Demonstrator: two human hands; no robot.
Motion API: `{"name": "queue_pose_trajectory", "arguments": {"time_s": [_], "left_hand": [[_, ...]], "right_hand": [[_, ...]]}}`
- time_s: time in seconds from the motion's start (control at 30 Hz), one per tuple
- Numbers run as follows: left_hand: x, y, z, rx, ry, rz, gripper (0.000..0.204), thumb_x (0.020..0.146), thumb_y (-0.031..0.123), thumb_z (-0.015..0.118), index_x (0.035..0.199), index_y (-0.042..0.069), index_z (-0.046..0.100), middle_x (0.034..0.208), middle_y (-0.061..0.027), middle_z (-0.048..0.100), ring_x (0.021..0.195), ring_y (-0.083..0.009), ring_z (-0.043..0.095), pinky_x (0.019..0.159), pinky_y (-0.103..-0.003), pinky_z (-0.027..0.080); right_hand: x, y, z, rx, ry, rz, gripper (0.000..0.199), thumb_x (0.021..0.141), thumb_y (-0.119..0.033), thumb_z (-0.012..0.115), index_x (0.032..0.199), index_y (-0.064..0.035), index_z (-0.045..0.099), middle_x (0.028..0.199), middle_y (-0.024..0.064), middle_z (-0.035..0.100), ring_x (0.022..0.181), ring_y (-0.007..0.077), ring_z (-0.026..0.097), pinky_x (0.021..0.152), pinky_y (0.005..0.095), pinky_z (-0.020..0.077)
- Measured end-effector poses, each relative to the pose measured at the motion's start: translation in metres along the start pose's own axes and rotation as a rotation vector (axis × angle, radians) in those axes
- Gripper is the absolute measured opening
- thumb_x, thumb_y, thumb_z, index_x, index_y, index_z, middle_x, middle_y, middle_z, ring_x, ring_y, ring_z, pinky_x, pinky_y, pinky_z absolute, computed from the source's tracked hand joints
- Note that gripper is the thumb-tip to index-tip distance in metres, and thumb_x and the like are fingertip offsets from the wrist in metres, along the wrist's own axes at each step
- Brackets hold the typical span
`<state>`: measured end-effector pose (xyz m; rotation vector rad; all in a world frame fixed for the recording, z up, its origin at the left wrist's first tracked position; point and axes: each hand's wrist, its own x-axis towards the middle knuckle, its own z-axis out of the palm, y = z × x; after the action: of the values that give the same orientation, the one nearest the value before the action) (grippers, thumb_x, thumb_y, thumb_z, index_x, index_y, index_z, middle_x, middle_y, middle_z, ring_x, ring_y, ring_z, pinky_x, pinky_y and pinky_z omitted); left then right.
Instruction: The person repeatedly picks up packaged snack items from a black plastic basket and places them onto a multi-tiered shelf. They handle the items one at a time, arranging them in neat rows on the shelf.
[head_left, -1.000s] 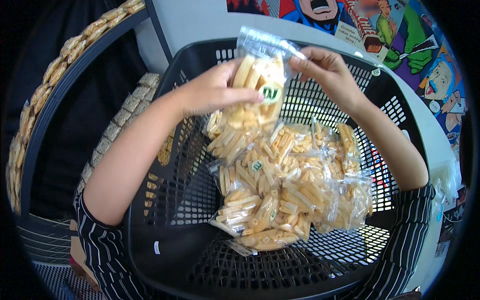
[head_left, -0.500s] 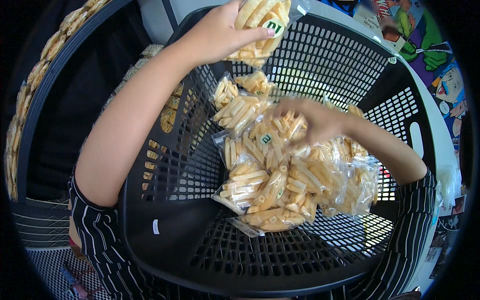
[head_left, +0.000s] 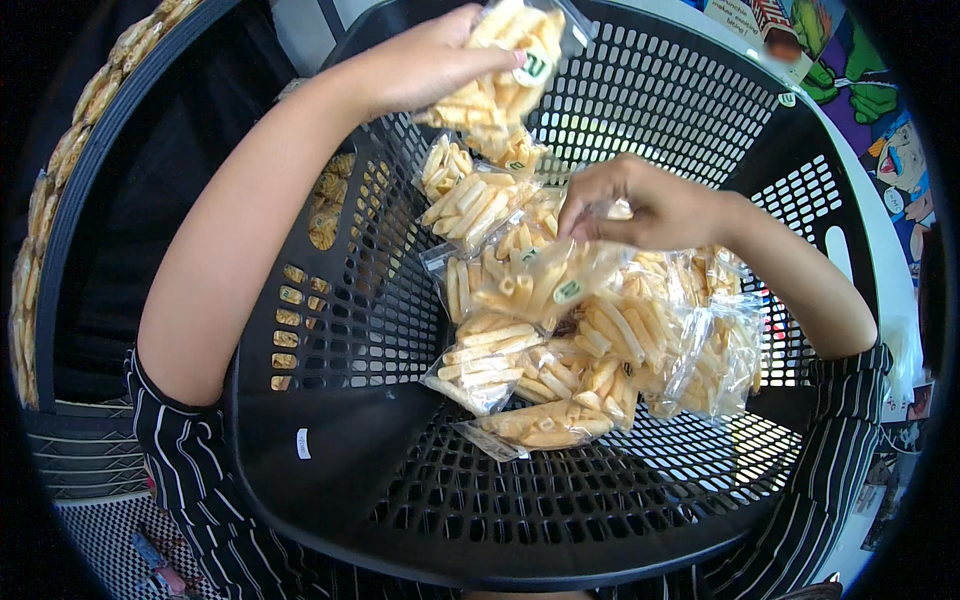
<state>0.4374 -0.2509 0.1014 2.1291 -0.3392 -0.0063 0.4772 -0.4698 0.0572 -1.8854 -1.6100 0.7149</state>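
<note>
My left hand (head_left: 440, 62) grips clear bags of pale stick snacks (head_left: 510, 75) by the far rim of the black basket; how many bags it holds I cannot tell. Above the middle of the basket, my right hand (head_left: 640, 205) is closed, thumb and fingers pinching the top of another snack bag (head_left: 560, 285), which hangs slightly blurred over the pile. Several more such bags lie heaped beneath, among them one at the near edge of the heap (head_left: 545, 425). The black slotted basket (head_left: 330, 430) surrounds them.
Packed snacks fill a dark-rimmed container (head_left: 120, 90) at the far left. More packs show through the basket's left handle hole (head_left: 328, 205). A wall with colourful cartoon pictures (head_left: 890, 150) is at the far right. A checkered surface (head_left: 100, 530) lies at the lower left.
My right hand, blurred over the heap before, now pinches a bag lifted from the pile. My left hand has shifted slightly left, still holding its bags.
</note>
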Motion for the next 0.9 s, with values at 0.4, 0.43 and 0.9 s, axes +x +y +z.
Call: {"name": "queue_pose_trajectory", "arguments": {"time_s": [0.4, 0.43, 0.9], "left_hand": [[-0.008, 0.018, 0.019, -0.116, -0.307, -0.064, 0.074, 0.073, 0.048, 0.057, 0.122, 0.000, 0.029, 0.111, -0.0117, 0.046, 0.100, -0.0170, 0.047, 0.089, -0.028, 0.036], [-0.007, 0.022, 0.020, -0.041, -0.348, -0.002, 0.076, 0.071, 0.048, 0.059, 0.122, -0.001, 0.029, 0.111, -0.0118, 0.046, 0.100, -0.0172, 0.047, 0.089, -0.028, 0.036], [0.006, 0.020, -0.006, 0.306, 0.020, 0.120, 0.068, 0.063, 0.021, 0.072, 0.115, -0.003, 0.035, 0.106, -0.0132, 0.050, 0.099, -0.0178, 0.048, 0.088, -0.028, 0.037]], "right_hand": [[0.011, -0.036, -0.061, -0.075, 0.546, -0.074, 0.024, 0.078, -0.008, 0.056, 0.100, 0.0007, 0.050, 0.081, 0.0051, 0.059, 0.078, 0.0106, 0.058, 0.068, 0.0223, 0.0494], [0.011, -0.039, -0.062, -0.066, 0.582, -0.075, 0.025, 0.078, -0.009, 0.057, 0.099, 0.0012, 0.050, 0.082, 0.0065, 0.059, 0.078, 0.0115, 0.058, 0.068, 0.0230, 0.0493], [0.019, -0.053, -0.006, -0.866, 0.656, -0.927, 0.011, 0.067, -0.008, 0.060, 0.074, -0.0010, 0.056, 0.073, 0.0069, 0.053, 0.061, 0.0156, 0.052, 0.053, 0.0279, 0.0426]]}}
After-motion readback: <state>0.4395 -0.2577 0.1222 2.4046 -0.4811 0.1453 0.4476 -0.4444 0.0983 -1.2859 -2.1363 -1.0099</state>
